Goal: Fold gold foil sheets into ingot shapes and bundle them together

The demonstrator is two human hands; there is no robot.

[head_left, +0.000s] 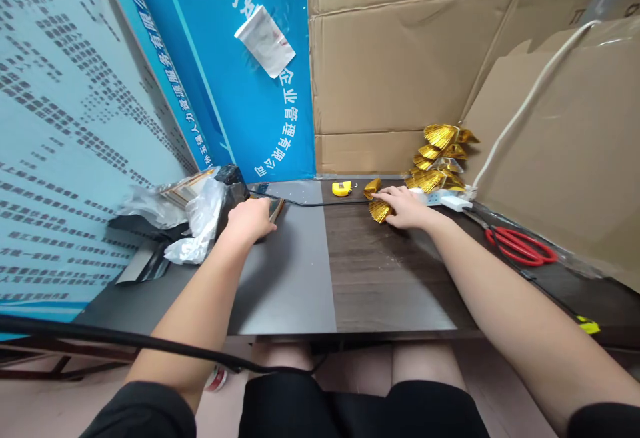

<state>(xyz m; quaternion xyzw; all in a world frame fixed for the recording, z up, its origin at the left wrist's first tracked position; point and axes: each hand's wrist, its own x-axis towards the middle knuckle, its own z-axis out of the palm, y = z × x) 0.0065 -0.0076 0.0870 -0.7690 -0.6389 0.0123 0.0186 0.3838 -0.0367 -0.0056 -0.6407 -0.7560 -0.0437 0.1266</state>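
Observation:
My left hand (250,219) lies at the far edge of the grey part of the tabletop, closed over a dark flat object (273,209) that it mostly hides. I cannot tell what that object is. A black cable (310,203) runs from there to the right along the far side. My right hand (404,207) has its fingers and thumb on a gold pleated foil piece (380,211). Beyond it lie a smaller gold piece (373,188) and a heap of similar gold pleated pieces (437,158). A yellow tape measure (341,189) sits between my hands.
White plastic bags (200,221) and a black item (230,175) lie at the far left. Red-handled scissors (520,246) rest at the right, near a white power strip (430,197). Cardboard sheets (400,65) and a blue printed board (260,91) stand behind the table.

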